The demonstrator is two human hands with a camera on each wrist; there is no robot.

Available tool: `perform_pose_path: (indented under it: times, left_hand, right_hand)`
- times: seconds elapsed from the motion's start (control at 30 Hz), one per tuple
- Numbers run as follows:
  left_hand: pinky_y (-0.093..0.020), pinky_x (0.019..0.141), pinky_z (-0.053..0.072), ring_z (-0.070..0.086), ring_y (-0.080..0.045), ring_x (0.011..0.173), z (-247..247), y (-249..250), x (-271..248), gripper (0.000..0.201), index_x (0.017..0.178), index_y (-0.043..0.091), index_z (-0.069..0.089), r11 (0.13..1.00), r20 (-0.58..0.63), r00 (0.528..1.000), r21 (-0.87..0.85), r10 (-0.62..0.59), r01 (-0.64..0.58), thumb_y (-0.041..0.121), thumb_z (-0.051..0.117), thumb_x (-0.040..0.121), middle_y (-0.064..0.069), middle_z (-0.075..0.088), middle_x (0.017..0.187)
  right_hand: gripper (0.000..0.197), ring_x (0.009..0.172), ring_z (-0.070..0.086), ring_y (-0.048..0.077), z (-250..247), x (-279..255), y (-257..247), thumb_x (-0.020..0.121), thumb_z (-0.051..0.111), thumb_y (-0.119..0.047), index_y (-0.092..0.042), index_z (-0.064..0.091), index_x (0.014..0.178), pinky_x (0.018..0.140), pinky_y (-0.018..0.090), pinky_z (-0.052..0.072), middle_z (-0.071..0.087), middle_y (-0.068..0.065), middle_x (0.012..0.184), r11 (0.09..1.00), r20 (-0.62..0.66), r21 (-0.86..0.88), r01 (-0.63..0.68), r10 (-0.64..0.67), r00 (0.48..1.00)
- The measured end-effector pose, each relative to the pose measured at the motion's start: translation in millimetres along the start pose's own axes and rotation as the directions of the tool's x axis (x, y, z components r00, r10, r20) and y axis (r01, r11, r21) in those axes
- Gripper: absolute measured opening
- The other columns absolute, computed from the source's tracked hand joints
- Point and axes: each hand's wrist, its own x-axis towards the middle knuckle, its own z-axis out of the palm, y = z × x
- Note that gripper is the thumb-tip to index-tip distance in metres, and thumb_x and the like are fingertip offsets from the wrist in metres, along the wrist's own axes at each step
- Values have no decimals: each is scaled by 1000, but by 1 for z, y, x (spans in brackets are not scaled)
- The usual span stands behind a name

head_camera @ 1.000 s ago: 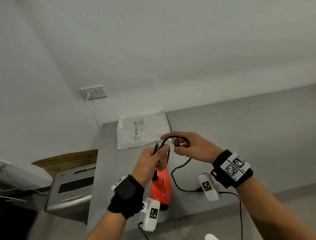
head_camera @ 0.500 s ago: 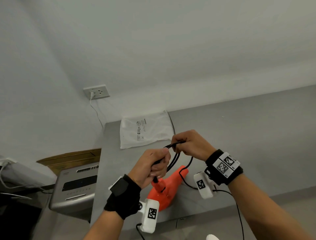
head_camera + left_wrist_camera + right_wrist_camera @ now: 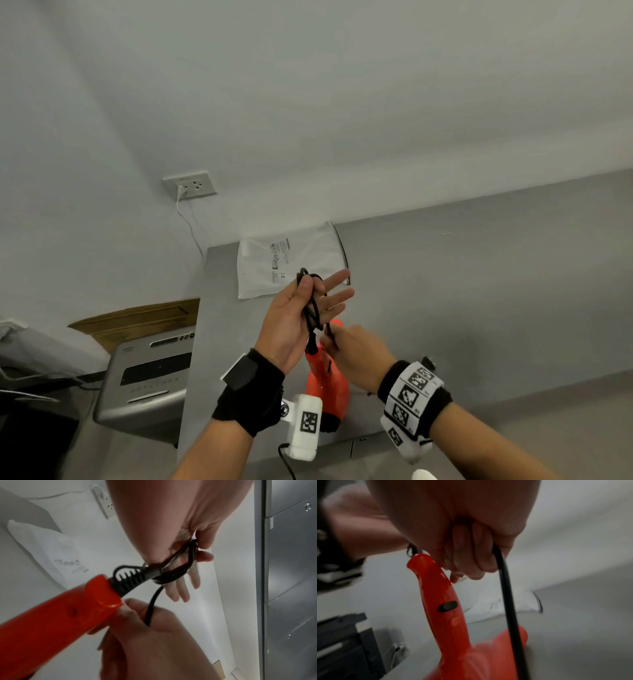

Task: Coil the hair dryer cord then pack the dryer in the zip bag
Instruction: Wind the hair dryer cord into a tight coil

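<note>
While L hand (image 3: 301, 318) pinches a few cord (image 3: 313, 308) loops under its thumb, fingers splayed, R hand (image 3: 356, 349) grips the loose run. Orange hair dryer (image 3: 327, 380) hangs over table (image 3: 479, 291); coiling approx half done, zip bag (image 3: 291, 260) untouched, packing left.

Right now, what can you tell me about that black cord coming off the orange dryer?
The cord is thin, black and rubbery-looking. It leaves the orange hair dryer handle through a ribbed black sleeve. Several loops are gathered against the palm of the left hand, held under the thumb with the fingers spread straight. One strand runs down into the right hand, whose curled fingers grip it beside the handle. Its plug is not visible.
</note>
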Motion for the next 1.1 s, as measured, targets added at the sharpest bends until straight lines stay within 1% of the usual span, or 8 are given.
perform_pose_path:
  times: [0.1, 0.3, 0.4, 0.5, 0.6, 0.83, 1.0, 1.1]
  left_hand:
    - [-51, 109, 43, 64, -37, 123, -5, -3, 0, 29, 101, 3, 57, 995, -45, 999, 99, 23, -19, 25, 39, 106, -8, 64, 140]
    - [-35, 76, 59, 75, -23, 81, 3, -1, 0, 25, 113, 20, 64, 805, -31, 996, 592, 78, -45, 26, 41, 107, -4, 76, 93]
    - [-36, 54, 48, 56, -24, 50, 8, -1, 3, 26, 94, 15, 57, 784, 28, 999, 621, -23, 1, 30, 41, 107, -5, 63, 65]
    - [-29, 48, 36, 34, -13, 46, 12, -4, 2, 34, 85, 10, 55, 842, 9, 996, 535, -90, 72, 34, 45, 106, 3, 37, 55]
    - [-28, 44, 29, 25, -11, 44, 13, -5, -1, 38, 93, 4, 67, 893, 16, 990, 433, -143, 122, 36, 49, 104, 6, 30, 52]
    - [-27, 46, 28, 20, -12, 40, 2, 0, -7, 43, 57, 17, 55, 936, -22, 995, 338, -98, 100, 39, 65, 92, 4, 26, 48]
    - [-29, 56, 46, 25, -11, 42, -12, -1, -4, 37, 89, -11, 64, 941, -49, 997, 332, -55, 68, 26, 68, 91, 4, 27, 52]
    - [-30, 70, 52, 29, -12, 45, -17, -4, -3, 27, 80, 2, 60, 925, -78, 997, 378, -17, 46, 23, 65, 97, 4, 30, 54]
  right_hand:
    - [23, 55, 44, 20, -22, -17, -8, 103, 38, -28, -12, 54, 108, 53, 32, 35, 40, -6, 67, 945, 16, -275, 176, -178, 984]
    - [12, 55, 59, 20, -94, -25, -17, 94, 51, -31, -25, 53, 105, 44, 34, 48, 70, -9, 88, 806, -143, -437, 400, -501, 853]
    - [35, 66, 59, 15, -120, -21, -15, 88, 54, -31, -32, 43, 121, 61, 34, 52, 63, -13, 88, 887, -219, -324, 328, -408, 886]
    - [52, 64, 48, 7, -126, -12, -10, 85, 59, -33, -40, 43, 133, 67, 28, 49, 50, -13, 71, 932, -147, -179, 314, -341, 929]
    - [38, 62, 53, 11, -119, -6, -9, 82, 62, -21, -34, 60, 118, 69, 24, 51, 64, -1, 71, 930, -27, 137, 342, -341, 940]
    - [20, 58, 46, 7, -111, 0, -4, 82, 74, -37, -20, 64, 81, 61, 27, 42, 54, -7, 64, 951, 125, 236, 202, -236, 964]
    - [22, 48, 35, 8, -100, 3, -3, 79, 66, -15, -8, 54, 62, 51, 29, 32, 42, -4, 53, 959, -36, 243, 146, -141, 989]
    - [18, 43, 39, 10, -98, 5, 0, 79, 64, -11, -5, 59, 63, 45, 27, 35, 45, 2, 49, 919, -120, 388, 73, -28, 992]
